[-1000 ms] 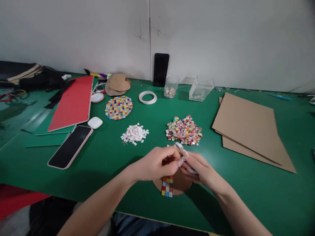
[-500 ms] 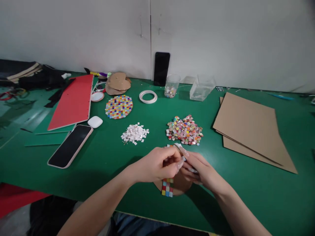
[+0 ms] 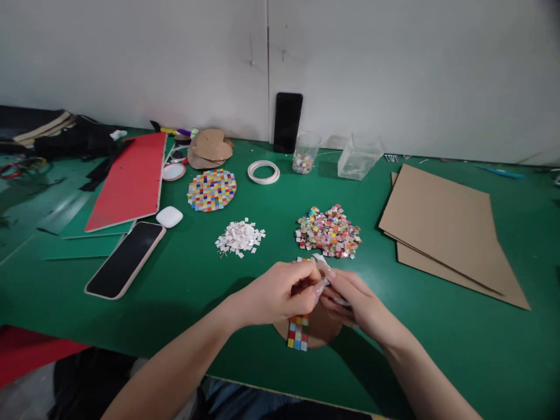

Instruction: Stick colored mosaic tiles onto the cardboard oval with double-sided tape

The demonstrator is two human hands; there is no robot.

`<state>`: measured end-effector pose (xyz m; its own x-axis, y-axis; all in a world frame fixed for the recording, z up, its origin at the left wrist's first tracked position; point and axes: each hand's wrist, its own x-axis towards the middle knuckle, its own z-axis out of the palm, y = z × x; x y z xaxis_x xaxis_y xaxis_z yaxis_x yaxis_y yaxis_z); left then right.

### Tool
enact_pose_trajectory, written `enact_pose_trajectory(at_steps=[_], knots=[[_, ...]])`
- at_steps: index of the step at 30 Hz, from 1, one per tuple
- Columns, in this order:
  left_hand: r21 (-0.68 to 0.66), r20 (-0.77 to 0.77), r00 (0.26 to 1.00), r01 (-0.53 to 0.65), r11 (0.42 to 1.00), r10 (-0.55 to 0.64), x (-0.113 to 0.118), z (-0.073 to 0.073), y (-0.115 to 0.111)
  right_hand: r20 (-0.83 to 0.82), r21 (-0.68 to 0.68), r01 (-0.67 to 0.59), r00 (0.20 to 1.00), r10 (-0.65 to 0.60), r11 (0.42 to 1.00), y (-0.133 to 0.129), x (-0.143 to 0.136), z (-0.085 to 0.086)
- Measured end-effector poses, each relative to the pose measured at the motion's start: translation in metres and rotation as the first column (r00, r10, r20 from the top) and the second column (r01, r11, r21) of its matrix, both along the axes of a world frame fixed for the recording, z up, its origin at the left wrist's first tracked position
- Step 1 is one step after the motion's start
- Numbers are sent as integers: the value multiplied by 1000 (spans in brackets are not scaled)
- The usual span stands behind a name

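Note:
My left hand (image 3: 282, 291) and my right hand (image 3: 356, 297) meet above a round cardboard disc (image 3: 326, 332). Fingertips of both are pinched together at a small white piece, mostly hidden. A curved white strip that looks like tape (image 3: 318, 257) sticks out above the right fingers. Rows of coloured mosaic tiles (image 3: 298, 337) run along the disc's left part; the hands cover the middle. Just beyond lies a heap of colourful shiny tiles (image 3: 328, 232), with a pile of white squares (image 3: 240, 237) to its left.
A tile-covered disc (image 3: 212, 191), a white tape roll (image 3: 263, 172), a plastic cup (image 3: 305, 154) and a clear box (image 3: 359, 157) stand farther back. Phones (image 3: 125, 261) and a red board (image 3: 131, 181) lie left. Cardboard sheets (image 3: 441, 227) lie right.
My fingers have shifted very slightly at the white piece. Both hands stay over the disc, and the things on the table have not moved.

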<state>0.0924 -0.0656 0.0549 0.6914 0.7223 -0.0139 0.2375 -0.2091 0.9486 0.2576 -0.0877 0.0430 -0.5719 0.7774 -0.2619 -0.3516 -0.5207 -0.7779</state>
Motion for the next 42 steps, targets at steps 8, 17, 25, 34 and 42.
enact_pose_trajectory(at_steps=[8,17,25,34,42], knots=[[10,-9,999,-40,999,40,2,-2,-2,65,-1,13,998,-13,1000,-1,-2,2],[-67,41,998,-43,997,46,2,-4,0,180,-9,53,982,-50,999,-3,-2,1],[-198,11,998,-56,979,59,3,-5,-3,221,16,52,974,-54,999,-4,-1,-6],[-94,25,1000,-10,995,12,2,1,-1,111,-33,26,994,-23,999,0,-1,-2],[-53,-17,999,-36,998,35,2,-2,-1,205,16,56,977,-58,998,-3,-2,-6]])
